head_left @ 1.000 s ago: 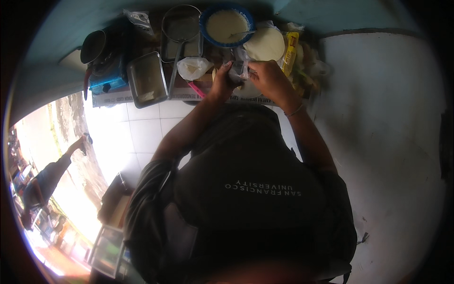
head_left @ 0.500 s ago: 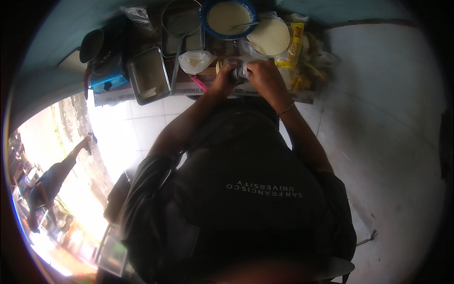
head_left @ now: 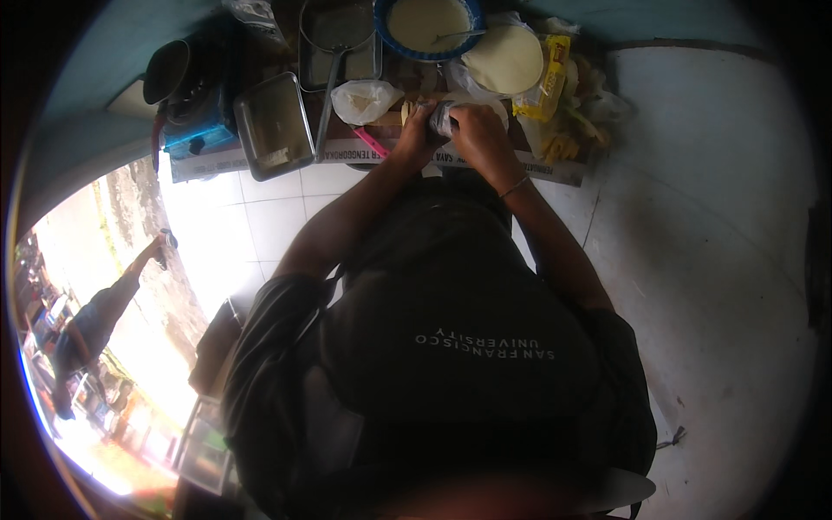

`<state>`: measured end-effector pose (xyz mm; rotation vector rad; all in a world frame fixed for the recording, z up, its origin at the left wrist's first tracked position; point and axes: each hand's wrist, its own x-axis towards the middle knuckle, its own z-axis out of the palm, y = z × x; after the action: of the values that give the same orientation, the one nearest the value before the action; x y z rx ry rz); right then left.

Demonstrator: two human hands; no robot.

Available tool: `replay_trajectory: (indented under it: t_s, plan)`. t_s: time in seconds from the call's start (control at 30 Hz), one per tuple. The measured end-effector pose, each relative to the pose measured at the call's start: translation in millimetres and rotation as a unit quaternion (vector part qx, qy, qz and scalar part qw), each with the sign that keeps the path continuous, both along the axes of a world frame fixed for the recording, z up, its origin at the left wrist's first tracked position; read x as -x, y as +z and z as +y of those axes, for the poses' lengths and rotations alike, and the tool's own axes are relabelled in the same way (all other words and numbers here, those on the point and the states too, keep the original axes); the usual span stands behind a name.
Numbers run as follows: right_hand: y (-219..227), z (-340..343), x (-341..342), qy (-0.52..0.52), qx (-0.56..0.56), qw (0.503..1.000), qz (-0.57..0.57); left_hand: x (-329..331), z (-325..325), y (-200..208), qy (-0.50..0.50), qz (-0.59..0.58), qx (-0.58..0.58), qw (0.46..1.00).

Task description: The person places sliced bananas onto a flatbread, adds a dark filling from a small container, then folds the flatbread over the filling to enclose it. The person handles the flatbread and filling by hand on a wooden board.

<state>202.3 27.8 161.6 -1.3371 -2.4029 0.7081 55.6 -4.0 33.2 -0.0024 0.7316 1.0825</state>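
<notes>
nearest: wearer's dark shirt point(head_left: 485, 286), pale lettering on chest. both forearms reach out to near side of table, cord bracelet point(head_left: 515, 187) on right wrist. left hand point(head_left: 419, 132) fingers curled in, closed on a crumpled clear plastic piece point(head_left: 443, 119); right hand point(head_left: 478, 127) bunched on its other side, fingers folded in on the same plastic, exact fingertip grip hidden. so plastic sits between the hands, over the near part of the table. printed table cover point(head_left: 208, 165) along the near edge. left of left hand: pink handle point(head_left: 371, 141), white plastic bag point(head_left: 366, 101) just beyond it. further left, tilted-looking metal tray point(head_left: 276, 126), then blue stove point(head_left: 198, 134) with dark pan point(head_left: 167, 71). right of right hand: yellow peelings point(head_left: 563, 146), yellow packet point(head_left: 544, 87), pale round sheets point(head_left: 504, 59) on clear plastic. farther back: long-handled strainer point(head_left: 336, 54) over a second tray point(head_left: 371, 62), blue bowl point(head_left: 381, 24) of cream liquid, spoon point(head_left: 459, 35) in it.
</notes>
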Motion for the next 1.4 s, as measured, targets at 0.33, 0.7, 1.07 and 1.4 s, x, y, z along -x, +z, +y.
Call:
replay_trajectory:
  t_s: [0.33, 0.7, 1.07, 1.4]
  plan:
    - [12, 12, 2, 0.017, 0.047, 0.997, -0.053, -4, 3, -3, 0.022, 0.018, 0.006, 1.000]
    - [5, 19, -5, 0.027, 0.015, 0.999, -0.019, -8, 6, -30, 0.003, -0.018, 0.003, 1.000]
    - [-8, 21, -17, -0.057, 0.086, 0.992, 0.072, -4, 9, -38, -0.042, 0.063, -0.001, 0.997]
    - [-22, 22, -33, -0.092, 0.079, 0.990, 0.078, -15, 12, -57, -0.011, 0.072, 0.026, 0.997]
